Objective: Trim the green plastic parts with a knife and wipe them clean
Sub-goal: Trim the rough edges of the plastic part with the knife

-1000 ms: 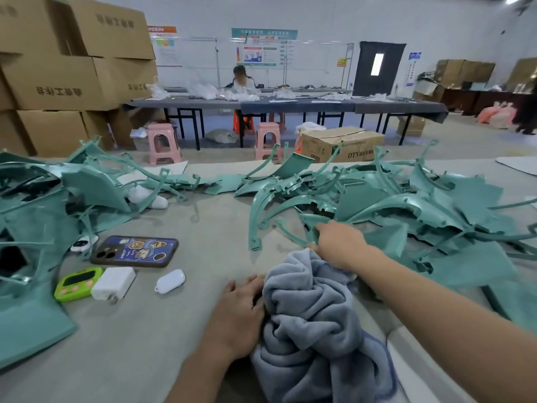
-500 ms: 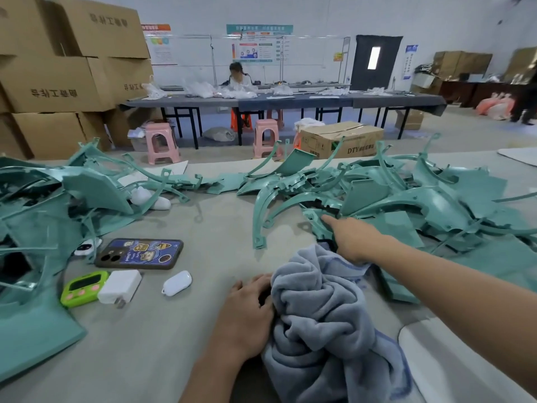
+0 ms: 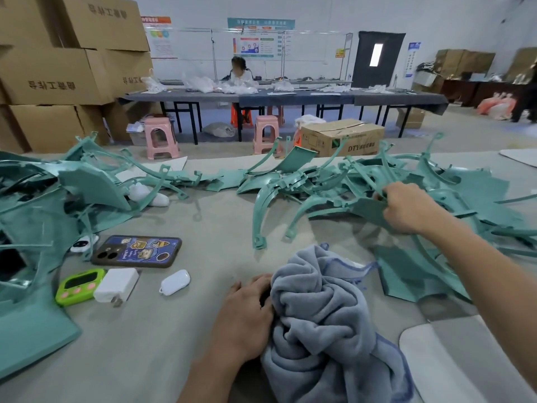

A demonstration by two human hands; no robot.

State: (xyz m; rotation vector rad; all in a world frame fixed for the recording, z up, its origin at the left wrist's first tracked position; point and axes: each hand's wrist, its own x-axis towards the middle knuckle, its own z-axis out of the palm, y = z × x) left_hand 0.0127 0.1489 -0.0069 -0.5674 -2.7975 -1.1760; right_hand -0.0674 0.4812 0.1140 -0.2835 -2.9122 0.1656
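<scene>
The right hand [image 3: 406, 207], arm stretched forward, pinches a flat, matte teal-green plastic panel [image 3: 367, 210] amid the heap of curved green ribs [image 3: 279, 196] just left of the grip. The left hand [image 3: 247, 309] lies palm-down, fingertips buried in a crumpled grey-blue fleece cloth [image 3: 319, 315]; its hold cannot be told.

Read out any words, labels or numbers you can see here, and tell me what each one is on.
"DTY": side of the lone cardboard box beyond the worktable; the characters after it are blurred.
Stacked cartons at left: dark printed characters, upside down, not legible.
Wall posters: too small to read.
Phone case: sticker lettering too blurred.
Green timer: nothing legible.
</scene>
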